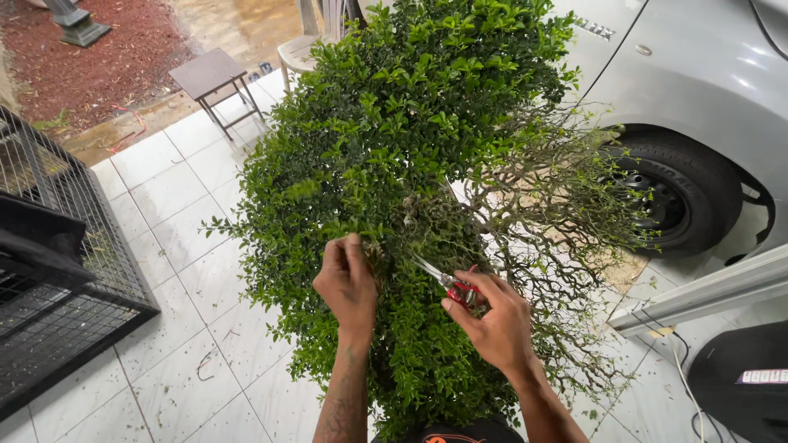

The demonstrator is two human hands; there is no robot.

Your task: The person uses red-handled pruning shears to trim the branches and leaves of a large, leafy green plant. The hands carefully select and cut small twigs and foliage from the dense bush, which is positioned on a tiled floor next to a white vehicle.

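- As the view looks down from the person's head, a dense, small-leaved green shrub (410, 164) fills the middle of the picture, standing on a pale tiled floor (180, 369).
- The left hand (349, 279) is closed on a tuft of foliage near the shrub's centre, fingers curled around the twigs and pulling them aside.
- The right hand (492, 320) is wrapped around the red handles of a pair of pruning shears (447, 283); the blades point up and left into the parted foliage, close to the left hand. Whether the blades are parted or closed cannot be told.
- On the right side of the shrub, bare, tangled twigs (558, 213) show where leaves are sparse.
- In judgement, a clean cut calls for keeping the gathered tuft taut, seating the blades fully around one stem, and keeping the left fingers clear of the blade tips.
- Around the shrub: a black wire cage (57, 303) at the left, a small brown folding table (213, 78) beyond, and a silver car (698, 74) with its wheel (673, 193) at the right.
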